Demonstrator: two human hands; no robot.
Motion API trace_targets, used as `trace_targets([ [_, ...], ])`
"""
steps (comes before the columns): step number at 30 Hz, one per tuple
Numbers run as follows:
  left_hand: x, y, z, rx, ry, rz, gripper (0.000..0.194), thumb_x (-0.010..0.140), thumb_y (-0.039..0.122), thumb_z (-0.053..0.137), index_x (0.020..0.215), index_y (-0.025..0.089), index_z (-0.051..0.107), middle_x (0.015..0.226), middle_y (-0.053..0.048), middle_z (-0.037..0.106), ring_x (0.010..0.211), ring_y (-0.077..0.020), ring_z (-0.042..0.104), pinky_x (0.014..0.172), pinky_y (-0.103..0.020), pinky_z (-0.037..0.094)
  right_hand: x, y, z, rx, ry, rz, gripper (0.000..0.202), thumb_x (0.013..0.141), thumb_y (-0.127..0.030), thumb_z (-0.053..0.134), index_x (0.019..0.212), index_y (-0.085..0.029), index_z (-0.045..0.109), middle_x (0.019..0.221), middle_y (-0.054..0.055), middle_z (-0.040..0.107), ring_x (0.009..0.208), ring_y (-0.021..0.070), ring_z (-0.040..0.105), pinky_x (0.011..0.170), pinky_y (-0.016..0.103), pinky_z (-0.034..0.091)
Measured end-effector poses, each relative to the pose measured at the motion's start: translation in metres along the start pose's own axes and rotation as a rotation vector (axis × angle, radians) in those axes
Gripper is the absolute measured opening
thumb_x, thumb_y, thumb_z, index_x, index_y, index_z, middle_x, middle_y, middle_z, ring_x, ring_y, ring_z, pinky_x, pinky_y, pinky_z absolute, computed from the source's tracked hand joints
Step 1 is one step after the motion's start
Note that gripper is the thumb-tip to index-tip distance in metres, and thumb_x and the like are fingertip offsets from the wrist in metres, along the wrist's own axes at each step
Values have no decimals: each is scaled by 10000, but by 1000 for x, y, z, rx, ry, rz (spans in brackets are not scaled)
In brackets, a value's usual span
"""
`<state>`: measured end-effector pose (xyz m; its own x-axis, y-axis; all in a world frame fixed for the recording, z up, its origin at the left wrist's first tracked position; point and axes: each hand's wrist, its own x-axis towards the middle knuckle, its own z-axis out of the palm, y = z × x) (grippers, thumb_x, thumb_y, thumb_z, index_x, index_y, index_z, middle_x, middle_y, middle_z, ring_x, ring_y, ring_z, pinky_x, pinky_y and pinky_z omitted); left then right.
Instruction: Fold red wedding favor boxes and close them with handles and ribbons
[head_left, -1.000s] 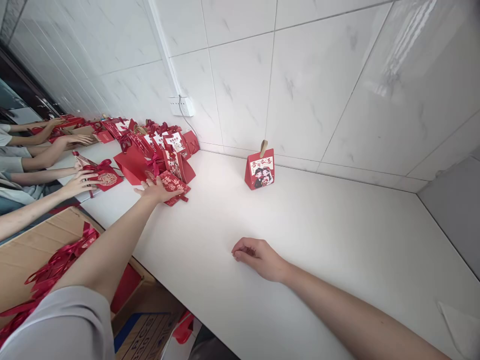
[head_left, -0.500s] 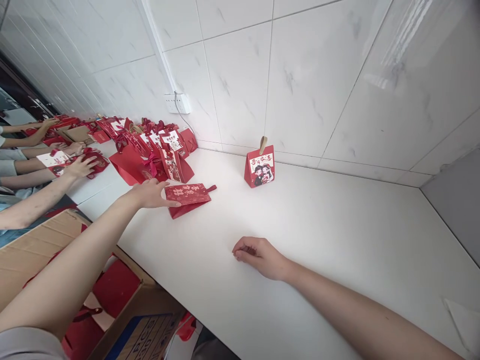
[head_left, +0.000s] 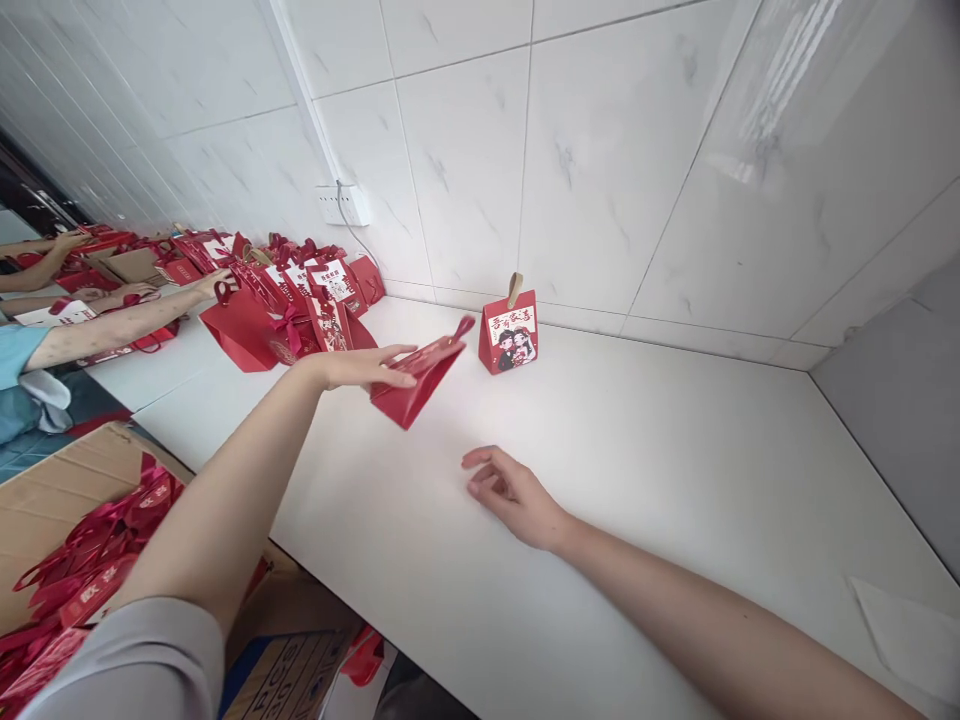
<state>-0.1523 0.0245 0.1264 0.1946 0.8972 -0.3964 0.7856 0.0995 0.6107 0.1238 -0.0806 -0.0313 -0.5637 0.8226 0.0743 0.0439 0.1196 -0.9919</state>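
Observation:
My left hand [head_left: 371, 370] is closed on a red gift box [head_left: 416, 390] with a dark red ribbon loop, its thumb and fingers at the near end. The box is tilted, its ribbon end raised to the right; whether its lower edge touches the table I cannot tell. My right hand [head_left: 514, 498] rests on the white table [head_left: 637, 460], with nothing in it and its thumb and fingers apart. Beyond both hands, against the wall, a second red gift box [head_left: 510, 335] stands upright, with a cartoon couple on its front and a tan handle loop.
Many red gift boxes [head_left: 300, 290] crowd the table at the left along the tiled wall. A co-worker's arm [head_left: 127, 330] reaches among them. Below the table's edge, a cardboard box [head_left: 67, 465] holds red boxes and ribbons. A wall socket [head_left: 343, 205] has a cable.
My left hand has carried the red gift box to the right and tilted its ribbon end up. My right hand's fingers have parted a little. A co-worker's arm has reached further toward the pile.

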Motion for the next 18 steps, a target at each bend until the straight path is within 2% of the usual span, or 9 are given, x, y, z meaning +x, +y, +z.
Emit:
trace_targets([
  [3, 21, 17, 22, -360, -69, 275, 958, 674, 612, 713, 1514, 319, 360, 1395, -104, 597, 1214, -344, 606, 921, -427, 529, 5, -3, -11, 27, 219, -58, 521, 918, -482, 585, 1371, -307, 400, 1378, 102, 498, 1164, 219, 579, 830, 354, 545],
  [6, 55, 24, 72, -692, -123, 524, 851, 713, 647, 684, 1438, 247, 486, 1350, -119, 627, 1266, -352, 569, 1017, -462, 490, 13, -5, -31, 75, 389, -132, 621, 939, -515, 544, 1472, -338, 279, 1581, 99, 279, 1303, 244, 514, 957, 404, 525],
  [9, 82, 22, 128, -991, -109, 508, 661, 764, 637, 625, 1270, 211, 638, 1231, -114, 695, 1218, -357, 602, 1007, -479, 498, 20, -2, -51, 78, 445, -185, 647, 962, -530, 498, 1520, -352, 222, 1637, 69, 202, 1382, 249, 449, 1066, 432, 465],
  [12, 94, 14, 167, -1081, -51, 457, 558, 789, 630, 570, 1149, 224, 700, 1176, -99, 719, 1170, -348, 629, 956, -486, 528, 27, 4, -59, 11, 474, -197, 704, 940, -532, 538, 1532, -303, 237, 1621, 83, 259, 1430, 247, 387, 1134, 429, 413],
  [15, 97, 4, 180, -1036, 13, 404, 464, 795, 558, 634, 1073, 198, 730, 1113, -111, 738, 1090, -328, 664, 915, -448, 542, 31, 10, -58, -44, 519, -219, 747, 913, -494, 596, 1530, -260, 246, 1588, 112, 315, 1432, 248, 380, 1133, 424, 426],
  [16, 97, 1, 179, -999, 62, 395, 457, 794, 553, 651, 1060, 190, 732, 1077, -110, 746, 1047, -318, 677, 889, -432, 547, 32, 11, -57, -45, 523, -225, 736, 915, -479, 596, 1526, -259, 249, 1577, 117, 330, 1421, 249, 393, 1110, 423, 451],
  [18, 99, -6, 171, -914, 242, 398, 475, 765, 584, 683, 990, 170, 741, 960, -102, 759, 925, -295, 701, 803, -402, 559, 33, 13, -56, -37, 503, -226, 688, 926, -450, 582, 1510, -271, 265, 1559, 116, 355, 1391, 250, 423, 1038, 412, 509],
])
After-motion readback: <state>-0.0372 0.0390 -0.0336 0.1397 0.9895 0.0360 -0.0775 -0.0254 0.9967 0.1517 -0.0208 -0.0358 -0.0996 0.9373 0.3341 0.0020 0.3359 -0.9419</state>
